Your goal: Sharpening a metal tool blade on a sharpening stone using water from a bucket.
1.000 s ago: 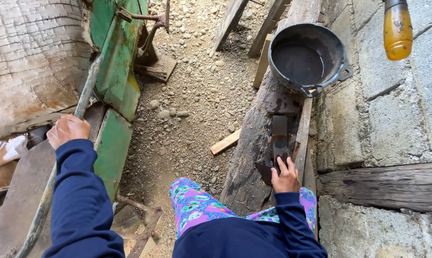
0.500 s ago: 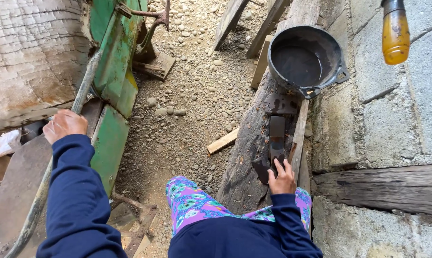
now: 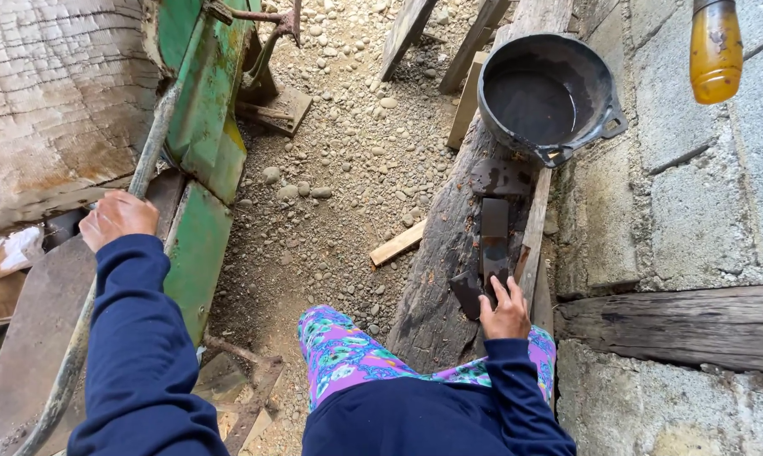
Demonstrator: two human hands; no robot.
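My left hand [image 3: 118, 218] is closed around a long grey metal rod [image 3: 149, 156] that runs along a green rusted metal frame [image 3: 197, 127]. My right hand [image 3: 506, 312] rests with fingers spread on a dark flat sharpening stone [image 3: 493, 236] lying on a weathered log [image 3: 449, 253]. A smaller dark stone piece [image 3: 466, 291] lies just left of that hand. Beyond the stones a black round pan [image 3: 550, 93] with dark liquid sits on the log. My knees in patterned purple trousers [image 3: 348, 350] are below.
Gravel ground [image 3: 339, 169] lies between the frame and the log, with a short wood offcut [image 3: 397, 245]. A concrete block wall [image 3: 694, 186] and a dark wooden beam [image 3: 677, 325] are at right. An amber bottle [image 3: 716, 51] hangs top right. Planks [image 3: 415, 29] lean farther off.
My left hand has slid slightly along the rod. The right hand's fingers have shifted a little on the stone. The view has barely moved.
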